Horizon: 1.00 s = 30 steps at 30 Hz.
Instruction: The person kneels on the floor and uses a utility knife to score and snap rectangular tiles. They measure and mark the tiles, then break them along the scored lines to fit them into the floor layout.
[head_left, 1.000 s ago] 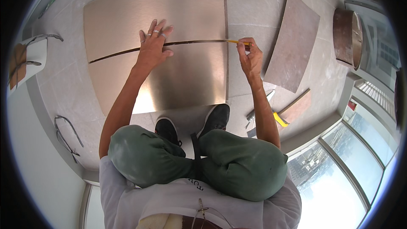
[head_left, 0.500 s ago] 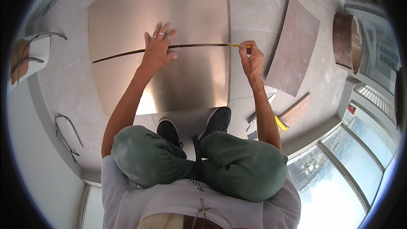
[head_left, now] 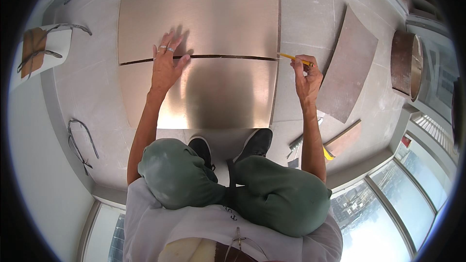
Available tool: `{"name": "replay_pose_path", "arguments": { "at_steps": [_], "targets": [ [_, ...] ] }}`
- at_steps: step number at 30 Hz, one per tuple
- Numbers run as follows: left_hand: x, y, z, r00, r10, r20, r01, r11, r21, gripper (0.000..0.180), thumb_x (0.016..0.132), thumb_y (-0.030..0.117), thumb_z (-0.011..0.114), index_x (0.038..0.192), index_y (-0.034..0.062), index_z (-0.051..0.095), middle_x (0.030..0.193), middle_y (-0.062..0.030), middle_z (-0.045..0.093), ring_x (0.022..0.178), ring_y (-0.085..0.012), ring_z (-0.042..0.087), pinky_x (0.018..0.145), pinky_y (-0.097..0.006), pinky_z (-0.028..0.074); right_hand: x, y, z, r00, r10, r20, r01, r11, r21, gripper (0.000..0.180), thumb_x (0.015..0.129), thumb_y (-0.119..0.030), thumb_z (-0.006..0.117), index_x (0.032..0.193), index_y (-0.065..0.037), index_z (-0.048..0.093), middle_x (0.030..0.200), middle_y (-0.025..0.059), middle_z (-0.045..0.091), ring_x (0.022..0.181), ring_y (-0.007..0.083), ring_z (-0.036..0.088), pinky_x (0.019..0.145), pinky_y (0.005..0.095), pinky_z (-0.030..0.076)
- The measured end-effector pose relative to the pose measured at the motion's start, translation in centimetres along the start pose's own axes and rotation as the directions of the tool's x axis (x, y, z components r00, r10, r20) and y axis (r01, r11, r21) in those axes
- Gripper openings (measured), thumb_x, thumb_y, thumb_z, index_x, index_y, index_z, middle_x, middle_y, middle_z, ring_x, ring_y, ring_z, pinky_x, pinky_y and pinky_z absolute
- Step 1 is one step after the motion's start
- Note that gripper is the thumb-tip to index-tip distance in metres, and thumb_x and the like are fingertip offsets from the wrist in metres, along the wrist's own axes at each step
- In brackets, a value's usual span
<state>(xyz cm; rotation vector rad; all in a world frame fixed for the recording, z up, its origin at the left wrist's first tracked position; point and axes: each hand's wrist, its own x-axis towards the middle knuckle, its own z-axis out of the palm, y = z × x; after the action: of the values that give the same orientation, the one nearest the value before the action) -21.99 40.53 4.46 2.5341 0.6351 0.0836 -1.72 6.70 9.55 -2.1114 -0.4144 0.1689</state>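
Observation:
Two shiny copper-coloured panels lie on the floor before me: the far panel (head_left: 218, 19) and the near panel (head_left: 264, 94), with a dark, narrow gap (head_left: 233, 57) running between them from left to right. Over the left part of this gap is my left hand (head_left: 166, 70), palm down with its fingers spread; whether it presses on the metal is hard to tell. My right hand (head_left: 307, 77) pinches a thin yellow pencil (head_left: 290, 57). The pencil's tip points left, at the panels' right edge beside the end of the gap.
To the right lie a grey-brown sheet (head_left: 348, 68), a brown strip (head_left: 343, 136) and a yellow-handled tool (head_left: 329, 154). A brown curved roll (head_left: 403, 63) stands farther right. Dark cord (head_left: 80, 138) and a white package (head_left: 60, 51) are at the left. My shoes (head_left: 257, 143) touch the near side.
The view has shifted, so the panels sit farther right in it. My left hand has slid left along the gap, its fingers less fanned. The pencil has drawn slightly off the panels' right edge.

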Motion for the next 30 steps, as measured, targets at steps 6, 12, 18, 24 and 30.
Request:
{"name": "replay_pose_path", "arguments": {
  "at_steps": [6, 12, 18, 24, 30],
  "targets": [
    [-6.9, -10.1, -1.4, 0.918, -0.208, -0.339, 0.265, 0.955, 0.132, 0.046, 0.100, 0.027, 0.061, 0.144, 0.0168, 0.053, 0.157, -0.0120, 0.039, 0.148, -0.0344, 0.033, 0.118, -0.068, 0.018, 0.3, -3.4, 5.9, 0.942, -0.149, 0.300, 0.124, 0.987, 0.100, 0.012, 0.094, -0.009, 0.066, 0.103, -0.001, 0.065, 0.092, 0.0114, 0.073, 0.083, 0.0196, 0.072, 0.075, 0.0306, 0.056],
    [-8.4, -12.3, -0.3, 0.868, -0.242, -0.433, 0.358, 0.910, 0.208, 0.047, 0.103, 0.029, 0.053, 0.148, 0.0201, 0.048, 0.157, -0.0102, 0.041, 0.149, -0.0333, 0.031, 0.120, -0.065, 0.015, 0.4, -5.0, 13.6, 0.786, -0.401, 0.471, 0.348, 0.916, 0.198, 0.014, 0.093, -0.009, 0.068, 0.106, -0.005, 0.065, 0.091, 0.0123, 0.072, 0.080, 0.0224, 0.071, 0.072, 0.0310, 0.055],
    [-8.2, -12.1, 0.5, 0.859, -0.295, -0.418, 0.411, 0.884, 0.221, 0.047, 0.104, 0.031, 0.048, 0.149, 0.0214, 0.047, 0.156, -0.0070, 0.043, 0.150, -0.0300, 0.029, 0.123, -0.059, 0.011, 0.3, -6.2, 15.8, 0.728, -0.444, 0.522, 0.454, 0.883, 0.119, 0.017, 0.090, -0.008, 0.068, 0.107, -0.009, 0.065, 0.090, 0.0135, 0.070, 0.078, 0.0279, 0.069, 0.068, 0.0348, 0.055],
    [-8.2, -11.8, 0.4, 0.820, -0.324, -0.472, 0.429, 0.894, 0.132, 0.044, 0.102, 0.025, 0.051, 0.143, 0.0118, 0.050, 0.152, -0.0124, 0.046, 0.148, -0.0304, 0.034, 0.122, -0.057, 0.016, 0.2, -5.3, 16.5, 0.706, -0.383, 0.595, 0.500, 0.866, -0.035, 0.016, 0.090, -0.008, 0.067, 0.106, -0.010, 0.064, 0.092, 0.0114, 0.069, 0.079, 0.0291, 0.068, 0.070, 0.0360, 0.055],
    [-7.9, -11.6, 0.3, 0.808, -0.327, -0.491, 0.425, 0.900, 0.100, 0.037, 0.100, 0.021, 0.054, 0.135, 0.0088, 0.055, 0.146, -0.0125, 0.050, 0.145, -0.0304, 0.038, 0.122, -0.056, 0.019, -0.2, -3.9, 17.0, 0.693, -0.412, 0.592, 0.525, 0.851, -0.022, 0.016, 0.090, -0.008, 0.067, 0.105, -0.010, 0.063, 0.094, 0.0111, 0.070, 0.079, 0.0292, 0.067, 0.070, 0.0351, 0.055]
  ]
}}
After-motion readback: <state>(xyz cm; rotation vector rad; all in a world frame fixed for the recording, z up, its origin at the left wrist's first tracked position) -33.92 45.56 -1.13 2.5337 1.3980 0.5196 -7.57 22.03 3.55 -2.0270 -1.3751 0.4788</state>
